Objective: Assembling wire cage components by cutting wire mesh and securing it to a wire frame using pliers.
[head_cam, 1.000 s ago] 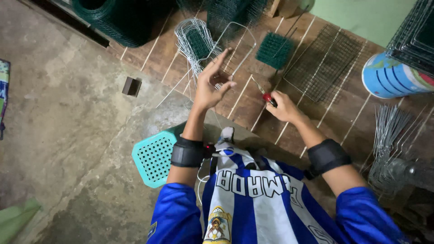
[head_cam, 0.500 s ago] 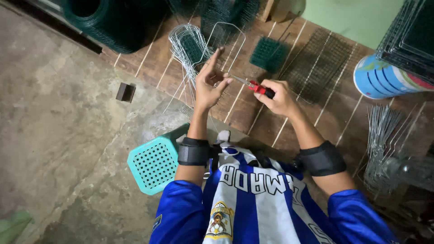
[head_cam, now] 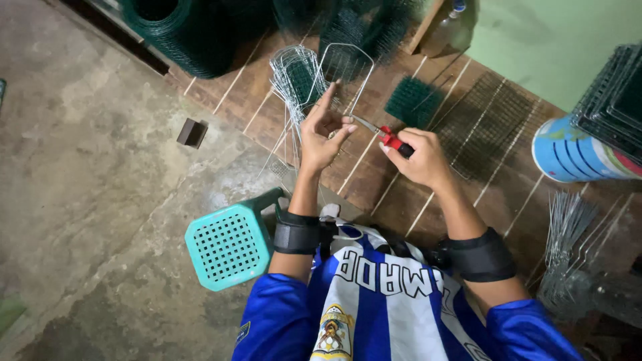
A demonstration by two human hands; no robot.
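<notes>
Pliers [head_cam: 386,136] gripped in right hand [head_cam: 422,159] meet wire [head_cam: 332,134] pinched by left hand [head_cam: 322,136].

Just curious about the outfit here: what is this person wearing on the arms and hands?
Both hands, left and right, are bare: no gloves, and no rings that I can make out. Each forearm carries a wide black band, left and right, like a padded strap. Above them come bright blue sleeves of a blue-and-white striped jersey with white lettering and a crest.
</notes>
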